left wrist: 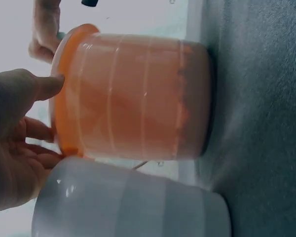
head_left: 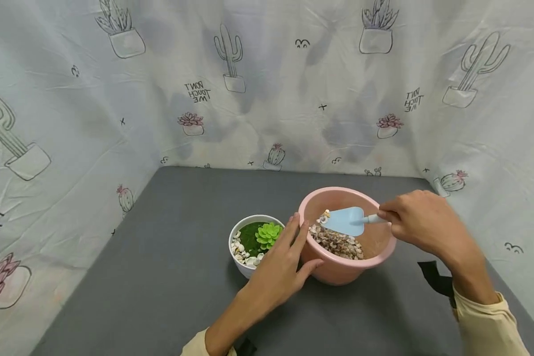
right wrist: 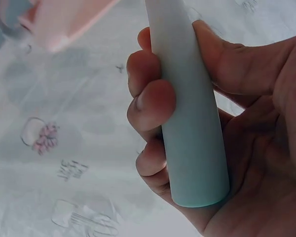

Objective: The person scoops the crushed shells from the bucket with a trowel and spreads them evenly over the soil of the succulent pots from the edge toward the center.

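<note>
My right hand [head_left: 427,225] grips the handle of a small light-blue trowel [head_left: 346,221] over a pink bucket [head_left: 333,273]. A few pebbles show at the blade's tip. Brownish pebbles [head_left: 338,243] lie in the bucket. In the right wrist view, fingers and thumb wrap round the pale trowel handle [right wrist: 190,123]. My left hand [head_left: 278,264] touches the bucket's left rim with extended fingers, the thumb on its near side. Just left stands a white pot [head_left: 245,271] with a green succulent [head_left: 268,235], moss and white stones, partly hidden by that hand.
Bucket and pot stand close together on a dark grey tabletop [head_left: 160,277]. Light cloth [head_left: 267,89] printed with cacti surrounds the table at the back and sides. A black strap [head_left: 437,279] sits by my right wrist.
</note>
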Motion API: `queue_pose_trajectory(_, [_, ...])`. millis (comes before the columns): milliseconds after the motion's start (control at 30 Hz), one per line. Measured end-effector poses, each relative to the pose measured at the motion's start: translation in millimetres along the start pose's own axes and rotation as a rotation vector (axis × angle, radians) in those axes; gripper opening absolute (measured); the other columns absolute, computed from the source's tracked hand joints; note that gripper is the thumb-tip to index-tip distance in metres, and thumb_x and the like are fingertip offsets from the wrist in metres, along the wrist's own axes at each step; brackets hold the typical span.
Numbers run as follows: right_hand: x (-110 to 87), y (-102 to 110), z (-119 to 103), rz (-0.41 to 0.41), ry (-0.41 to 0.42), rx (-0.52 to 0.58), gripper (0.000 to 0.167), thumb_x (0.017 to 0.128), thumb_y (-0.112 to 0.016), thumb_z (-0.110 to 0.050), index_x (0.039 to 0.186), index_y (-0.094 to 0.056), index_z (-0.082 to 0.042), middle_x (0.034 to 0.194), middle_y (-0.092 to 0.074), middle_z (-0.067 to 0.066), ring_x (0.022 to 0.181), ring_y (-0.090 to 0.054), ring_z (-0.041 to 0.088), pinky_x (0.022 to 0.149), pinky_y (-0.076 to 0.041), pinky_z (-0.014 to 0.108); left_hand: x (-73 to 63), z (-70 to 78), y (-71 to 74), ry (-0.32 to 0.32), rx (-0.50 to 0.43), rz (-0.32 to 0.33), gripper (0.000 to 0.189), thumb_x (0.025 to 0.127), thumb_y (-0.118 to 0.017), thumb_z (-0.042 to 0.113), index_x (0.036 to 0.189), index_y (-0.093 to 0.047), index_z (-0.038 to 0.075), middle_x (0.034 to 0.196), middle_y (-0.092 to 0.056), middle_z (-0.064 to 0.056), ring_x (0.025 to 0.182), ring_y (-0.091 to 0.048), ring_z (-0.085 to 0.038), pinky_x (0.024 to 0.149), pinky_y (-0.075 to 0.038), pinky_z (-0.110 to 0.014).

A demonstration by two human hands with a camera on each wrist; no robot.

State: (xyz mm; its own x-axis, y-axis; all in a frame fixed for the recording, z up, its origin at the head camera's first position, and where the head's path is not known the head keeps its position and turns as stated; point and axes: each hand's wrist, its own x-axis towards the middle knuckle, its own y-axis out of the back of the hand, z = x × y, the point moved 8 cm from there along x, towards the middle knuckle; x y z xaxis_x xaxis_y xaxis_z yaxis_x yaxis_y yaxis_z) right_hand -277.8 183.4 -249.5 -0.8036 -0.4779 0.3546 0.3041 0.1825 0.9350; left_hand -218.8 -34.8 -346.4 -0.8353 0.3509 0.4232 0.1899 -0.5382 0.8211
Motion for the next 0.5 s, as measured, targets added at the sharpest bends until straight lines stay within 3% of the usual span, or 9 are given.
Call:
queue_pose_trajectory(67, [-3.5, 4.8, -3.9, 0.026, -0.007, 0.009, 0.018, 0.088, -0.077, -0.012, 0.077, -0.076, -0.026, 0.055, -0.040, -0.013, 0.054, -0.036, 0.007, 0.052, -0.029, 0.025, -9.3, -7.5, 7.9, 0.033, -0.050, 0.007, 0.083, 0.101, -0.067, 0.047, 0.163, -0.034, 0.003, 0.171, -0.031, -0.017, 0.158, -0.037, -0.029, 0.118, -0.050, -0.043])
queue_pose_trajectory(133, [-5.7, 11.7, -8.5, 0.060, -0.007, 0.010, 0.019, 0.088, -0.078, -0.013, 0.076, -0.076, -0.028, 0.055, -0.040, -0.014, 0.055, -0.035, 0.006, 0.052, -0.029, 0.024, -17.3, -18.7, 20.8, 0.061, -0.087, 0.056, 0.088, 0.098, -0.072, 0.047, 0.163, -0.033, 0.003, 0.171, -0.033, -0.016, 0.156, -0.040, -0.029, 0.117, -0.050, -0.045])
queue_pose_trajectory(267, [-1.6, 24.7, -24.9, 0.109, 0.017, 0.011, 0.026, 0.088, -0.079, -0.013, 0.072, -0.070, -0.032, 0.056, -0.040, -0.017, 0.055, -0.033, 0.003, 0.052, -0.029, 0.022, -28.4, -56.8, 50.2, 0.163, -0.123, 0.137, 0.108, 0.082, -0.088, 0.048, 0.165, -0.032, 0.007, 0.170, -0.035, -0.013, 0.154, -0.044, -0.034, 0.117, -0.049, -0.052])
queue_pose_trajectory(333, [4.7, 28.3, -38.4, 0.123, 0.044, 0.010, 0.029, 0.088, -0.079, -0.013, 0.069, -0.067, -0.032, 0.056, -0.039, -0.017, 0.055, -0.033, 0.003, 0.052, -0.030, 0.022, -32.3, -81.0, 57.5, 0.243, -0.149, 0.095, 0.121, 0.074, -0.093, 0.051, 0.167, -0.026, 0.012, 0.172, -0.032, -0.012, 0.154, -0.041, -0.038, 0.117, -0.047, -0.058])
queue_pose_trajectory(400, [13.3, 28.3, -54.0, 0.116, 0.071, 0.013, 0.031, 0.089, -0.079, -0.015, 0.066, -0.064, -0.030, 0.056, -0.037, -0.016, 0.055, -0.033, 0.004, 0.052, -0.031, 0.023, -34.8, -102.3, 58.2, 0.294, -0.190, 0.013, 0.134, 0.067, -0.095, 0.056, 0.169, -0.019, 0.015, 0.174, -0.027, -0.014, 0.155, -0.037, -0.043, 0.119, -0.043, -0.063])
queue_pose_trajectory(500, [28.7, 23.0, -79.0, 0.072, 0.112, 0.031, 0.037, 0.091, -0.080, -0.024, 0.060, -0.059, -0.027, 0.055, -0.031, -0.014, 0.054, -0.030, 0.005, 0.051, -0.029, 0.023, -37.5, -120.6, 52.1, 0.271, -0.242, -0.122, 0.147, 0.061, -0.094, 0.063, 0.170, -0.010, 0.010, 0.173, -0.024, -0.021, 0.155, -0.033, -0.050, 0.119, -0.038, -0.069])
